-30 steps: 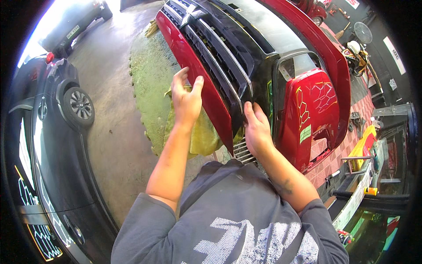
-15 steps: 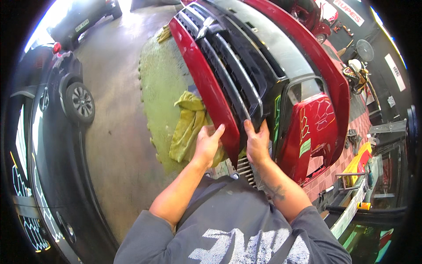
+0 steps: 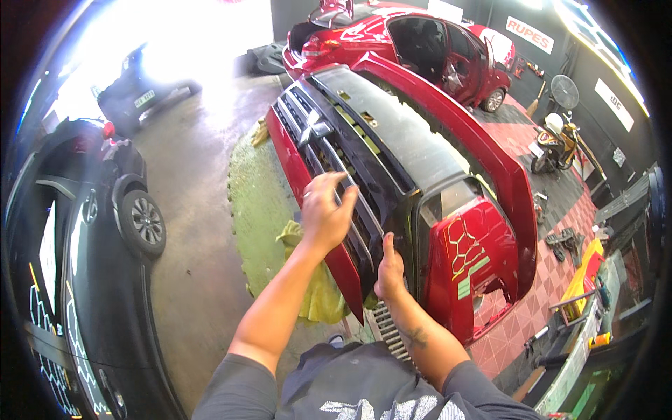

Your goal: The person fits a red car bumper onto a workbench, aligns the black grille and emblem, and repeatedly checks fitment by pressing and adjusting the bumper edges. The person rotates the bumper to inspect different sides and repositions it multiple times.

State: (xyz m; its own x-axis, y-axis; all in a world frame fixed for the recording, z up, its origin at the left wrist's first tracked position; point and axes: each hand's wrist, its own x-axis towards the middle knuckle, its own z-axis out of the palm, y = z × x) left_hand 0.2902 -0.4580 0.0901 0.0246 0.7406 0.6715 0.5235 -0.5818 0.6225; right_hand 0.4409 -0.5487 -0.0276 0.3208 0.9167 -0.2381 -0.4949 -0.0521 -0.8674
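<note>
A dark car grille [image 3: 350, 150] with chrome bars and a chrome emblem [image 3: 313, 129] lies lengthwise before me, fitted in a red bumper cover [image 3: 283, 147]. Over the grille's middle, behind the emblem, is my left hand [image 3: 326, 213], thumb apart and fingers stretched forward; I cannot tell whether it touches the bars. My right hand [image 3: 389, 274] holds the grille's near end, thumb up on top, its other fingers mostly hidden. To the right stands a red body panel [image 3: 465, 245] with hexagon-like light reflections. A yellow-green cloth [image 3: 318, 297] lies below the bumper cover, partly behind my left forearm.
A green mat-like surface [image 3: 255, 210] spreads under the bumper cover. A dark car [image 3: 105, 245] stands at the left, and a red car [image 3: 420, 45] with an open door behind. A motorcycle [image 3: 556, 143] and a fan [image 3: 565, 91] are at the far right.
My left hand has moved from the red near edge forward over the grille. My right hand stays at the near end. The view has tilted up, showing more of the red car.
</note>
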